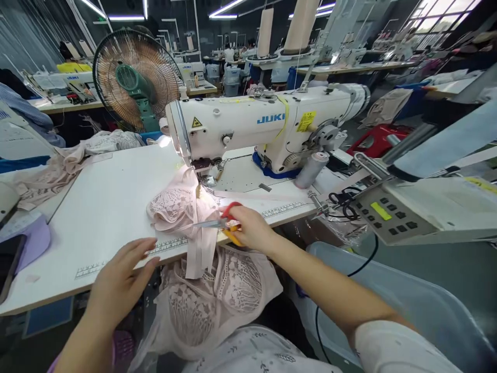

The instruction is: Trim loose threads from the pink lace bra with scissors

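Observation:
My right hand (250,228) grips small scissors (222,223) with red and yellow handles, blades pointing left at a pale pink lace garment (176,204) lying on the white table (104,207) under the needle of a white sewing machine (248,124). A pink strap of the garment hangs over the table's front edge. More pink lace (217,295) lies in my lap. My left hand (122,274) rests open at the table's front edge, fingers spread on a printed ruler strip (171,246), holding nothing.
A standing fan (135,77) stands behind the table's far left. More pink fabric (70,160) is piled at the left. A control panel (382,212) sits to the right, a phone (10,259) at the left edge, a grey thread spool (310,168) by the machine.

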Demonstrator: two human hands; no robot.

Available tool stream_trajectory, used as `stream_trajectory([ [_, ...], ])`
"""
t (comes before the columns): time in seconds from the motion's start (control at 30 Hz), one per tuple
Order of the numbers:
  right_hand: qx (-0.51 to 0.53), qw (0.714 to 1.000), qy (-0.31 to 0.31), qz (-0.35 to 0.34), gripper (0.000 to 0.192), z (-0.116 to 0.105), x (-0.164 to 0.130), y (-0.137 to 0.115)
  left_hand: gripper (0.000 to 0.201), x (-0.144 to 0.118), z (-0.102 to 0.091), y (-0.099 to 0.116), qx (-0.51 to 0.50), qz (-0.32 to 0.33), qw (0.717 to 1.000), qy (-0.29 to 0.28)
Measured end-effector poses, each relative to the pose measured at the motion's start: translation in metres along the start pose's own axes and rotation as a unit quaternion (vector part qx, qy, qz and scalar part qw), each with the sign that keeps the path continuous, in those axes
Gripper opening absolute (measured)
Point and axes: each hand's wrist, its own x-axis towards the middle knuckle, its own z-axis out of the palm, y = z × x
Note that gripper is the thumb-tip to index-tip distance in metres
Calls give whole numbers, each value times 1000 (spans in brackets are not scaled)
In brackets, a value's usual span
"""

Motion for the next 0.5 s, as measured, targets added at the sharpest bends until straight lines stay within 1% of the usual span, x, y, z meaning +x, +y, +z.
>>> stream_trajectory([
  [0.03,3,1000,-11,-13,12,8,14,-4,38,15,8,0,60,45,997,14],
  [0.1,0,999,-18,-27,10,21,38,-11,45,42,23,-6,131,121,984,-4],
  [0.13,-3,999,-17,-30,10,25,47,-14,45,53,29,-11,151,143,978,-16],
  [0.17,-8,999,-16,-32,9,28,53,-16,45,62,33,-17,163,150,975,-24],
  [0.23,-16,999,-19,-43,9,32,58,-17,43,72,38,-28,180,142,973,-30],
  [0.3,-21,997,-34,-72,12,33,54,-17,41,74,38,-35,192,118,974,-28],
  [0.4,-34,991,-58,-114,11,34,46,-18,35,64,33,-36,196,80,977,-34],
  [0.5,-59,989,-60,-122,4,39,45,-20,33,45,24,-26,190,40,980,-39],
])
